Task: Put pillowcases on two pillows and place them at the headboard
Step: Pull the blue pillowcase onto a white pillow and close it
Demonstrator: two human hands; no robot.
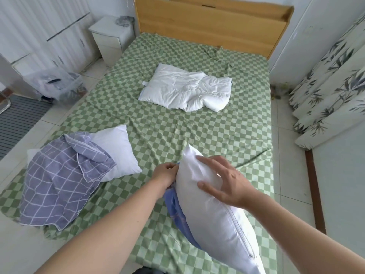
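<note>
A white pillow (213, 206) with a zipper along its near edge is tilted up over the foot of the bed. My right hand (223, 178) grips its upper side, fingers spread over it. My left hand (165, 173) pinches the edge of a blue pillowcase (177, 212) that shows beneath the pillow. A second white pillow (118, 151) lies at the bed's left, partly under a purple checked pillowcase (59, 180). The wooden headboard (209, 24) stands at the far end.
The bed wears a green checked sheet (169, 127). A crumpled white pillow or quilt (185, 89) lies mid-bed. A white nightstand (110, 36) stands at the left of the headboard, a clear bin (59, 86) on the floor, and curtains (327, 91) at the right.
</note>
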